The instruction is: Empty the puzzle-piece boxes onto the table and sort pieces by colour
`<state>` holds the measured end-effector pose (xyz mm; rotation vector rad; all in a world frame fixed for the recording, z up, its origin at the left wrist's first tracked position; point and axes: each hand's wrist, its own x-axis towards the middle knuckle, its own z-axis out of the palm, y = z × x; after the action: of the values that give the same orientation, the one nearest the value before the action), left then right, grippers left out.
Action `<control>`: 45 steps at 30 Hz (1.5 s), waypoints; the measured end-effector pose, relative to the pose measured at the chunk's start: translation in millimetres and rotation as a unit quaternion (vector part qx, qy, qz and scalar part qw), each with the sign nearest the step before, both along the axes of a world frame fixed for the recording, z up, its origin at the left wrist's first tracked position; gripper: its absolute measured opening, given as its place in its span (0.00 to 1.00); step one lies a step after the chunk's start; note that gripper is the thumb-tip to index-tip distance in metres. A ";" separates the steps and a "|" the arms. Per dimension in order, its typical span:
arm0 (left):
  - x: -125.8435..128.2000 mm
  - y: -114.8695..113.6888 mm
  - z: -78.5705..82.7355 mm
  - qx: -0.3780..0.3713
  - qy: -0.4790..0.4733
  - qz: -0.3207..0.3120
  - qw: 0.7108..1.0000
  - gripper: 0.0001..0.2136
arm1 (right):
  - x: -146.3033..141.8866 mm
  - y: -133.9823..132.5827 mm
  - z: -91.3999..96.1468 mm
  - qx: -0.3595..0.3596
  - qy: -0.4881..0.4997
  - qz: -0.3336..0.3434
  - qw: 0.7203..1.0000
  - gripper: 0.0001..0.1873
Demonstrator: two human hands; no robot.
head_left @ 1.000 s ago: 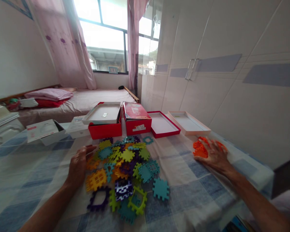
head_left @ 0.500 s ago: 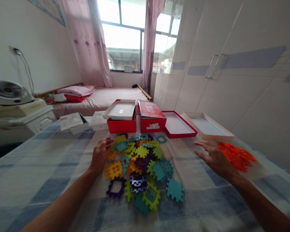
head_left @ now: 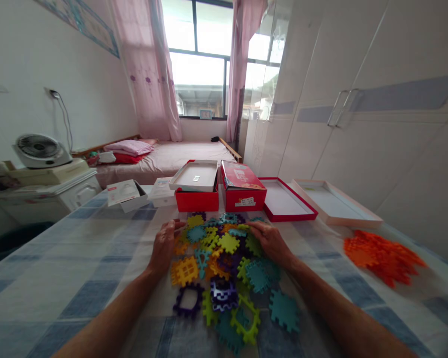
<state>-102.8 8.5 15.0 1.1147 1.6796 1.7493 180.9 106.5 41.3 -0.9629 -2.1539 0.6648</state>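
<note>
A heap of notched plastic building tiles in teal, lime, yellow and purple lies in front of me, with a lime tile (head_left: 229, 243) near its middle. My left hand (head_left: 165, 247) rests along the heap's left side, fingers stretched forward beside a yellow tile (head_left: 184, 271). On the opposite side, my right hand (head_left: 271, 243) reaches over the heap's upper right edge, fingers extended and touching the tiles. Neither hand grips anything that I can see. Closer to me are a purple frame tile (head_left: 188, 300) and a teal tile (head_left: 284, 310).
An orange pile of tiles (head_left: 383, 256) sits at the right. Along the table's back stand a white box (head_left: 127, 195), a red box with a tray on it (head_left: 197, 201), another red box (head_left: 243, 191), a red-rimmed lid (head_left: 289, 217) and a pale lid (head_left: 338, 219).
My right hand has moved left from beside the orange pile to the right side of the mixed heap. My left hand stays at the left side. The view has shifted slightly.
</note>
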 end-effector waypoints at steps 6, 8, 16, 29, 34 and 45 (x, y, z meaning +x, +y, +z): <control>1.6 1.5 1.5 0.015 -0.003 0.015 1.000 0.30 | 22.0 -2.0 21.0 -0.079 0.052 -0.027 0.995 0.14; 2.5 1.1 2.5 0.014 -0.004 0.016 1.000 0.30 | 26.9 -5.6 22.6 -0.096 -0.017 0.027 0.995 0.12; 3.8 -0.4 4.1 0.007 -0.008 0.010 1.000 0.29 | 23.5 -13.8 3.9 -0.065 -0.086 0.011 0.994 0.27; 5.5 -1.7 7.3 0.014 0.010 0.010 1.000 0.29 | 33.1 -11.8 27.6 -0.178 -0.015 0.102 0.979 0.17; 4.7 -0.8 5.8 0.011 0.013 0.003 1.000 0.30 | 24.5 21.4 34.4 -0.108 -0.029 -0.007 0.994 0.16; 4.3 -0.7 5.9 0.009 0.030 0.007 0.999 0.29 | -6.3 33.5 19.4 -0.022 -0.209 0.010 0.978 0.17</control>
<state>-98.5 7.9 20.9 1.1762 1.7147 1.7589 174.6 140.0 60.7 -1.1909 -2.5230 0.5583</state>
